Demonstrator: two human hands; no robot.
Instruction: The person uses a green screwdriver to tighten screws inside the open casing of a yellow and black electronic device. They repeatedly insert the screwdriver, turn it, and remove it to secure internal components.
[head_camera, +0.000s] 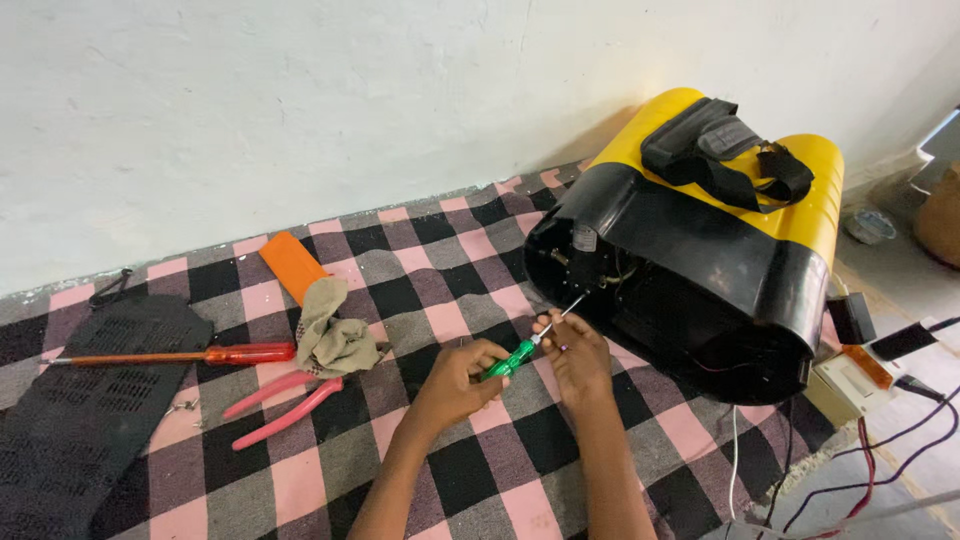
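Both hands are working at the open underside of the yellow and black machine (700, 230), which is lying tipped on its side on the checked blanket (440, 270) against the wall. The left hand (462, 375) is wrapping closed around the green-handled screwdriver (512, 358), while the right hand (575, 350) is pinching the shaft near the handle with its fingertips, steadying it. The blade is reaching into the dark cavity, its tip sitting by a small metal fitting among the wires; whether it is seated in a screw head I cannot tell. By my judgement a fastener inside the housing is being turned, and the next move calls for keeping the tip straight and pressed in. The cavity is holding wiring and small parts, too shadowed to name. Off to the left are lying a red-handled screwdriver (200, 355), pink-handled pliers (285, 400), a crumpled rag (335, 335) and a black perforated panel (85, 400).
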